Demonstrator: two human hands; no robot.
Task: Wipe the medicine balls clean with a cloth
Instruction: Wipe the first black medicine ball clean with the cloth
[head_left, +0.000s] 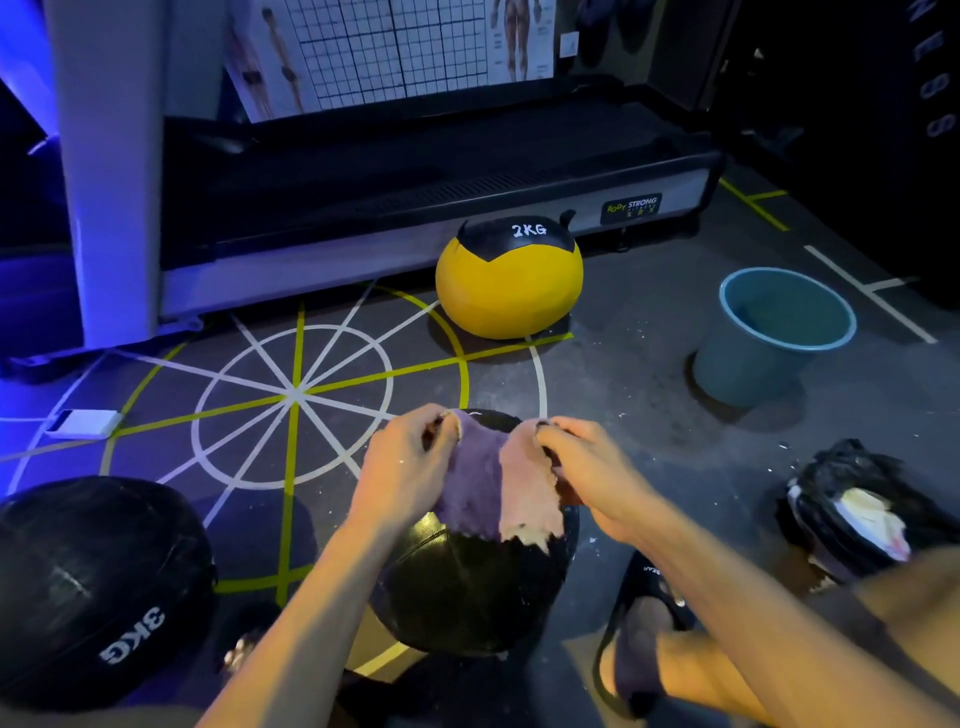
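A black medicine ball (467, 587) sits on the floor right in front of me. A fuzzy cloth (498, 488), purple on one half and pink on the other, is spread above its top. My left hand (405, 467) pinches the cloth's left upper corner and my right hand (592, 467) pinches its right upper corner. A second black ball marked 3KG (98, 587) lies at the lower left. A yellow and black ball marked 2KG (509, 280) stands farther off by the treadmill.
A treadmill (415, 171) runs across the back with a white post (109, 166) at left. A blue bucket (774, 332) stands at right. A black bag with white contents (857, 509) lies at right. My sandalled foot (644, 623) is beside the ball.
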